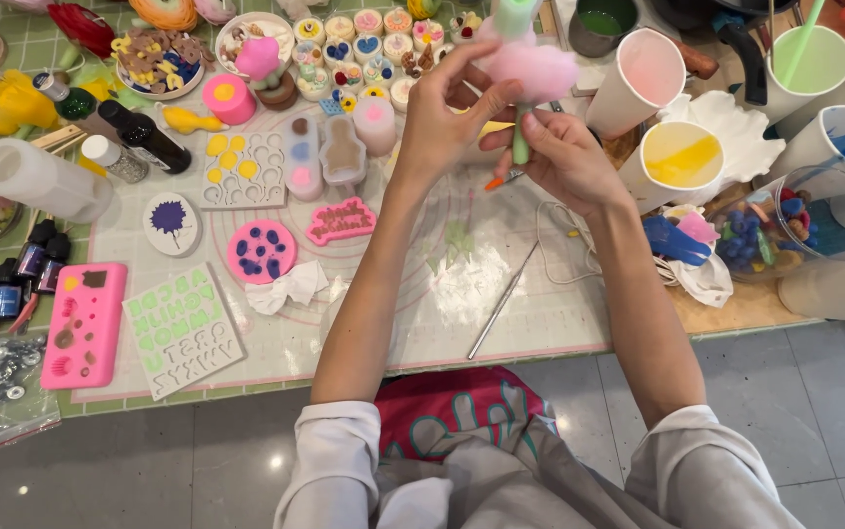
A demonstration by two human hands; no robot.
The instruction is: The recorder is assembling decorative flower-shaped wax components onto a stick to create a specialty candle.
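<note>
The left hand (439, 116) pinched the pink tuft (530, 67) while the right hand (559, 155) gripped its green stem (520, 142), so a hard tug risked tearing the tuft loose

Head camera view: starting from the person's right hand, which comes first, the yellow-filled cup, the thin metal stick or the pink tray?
From the right hand:
1. Yellow-filled cup, just to its right.
2. Thin metal stick, below on the mat.
3. Pink tray, far left by the table edge.
</note>
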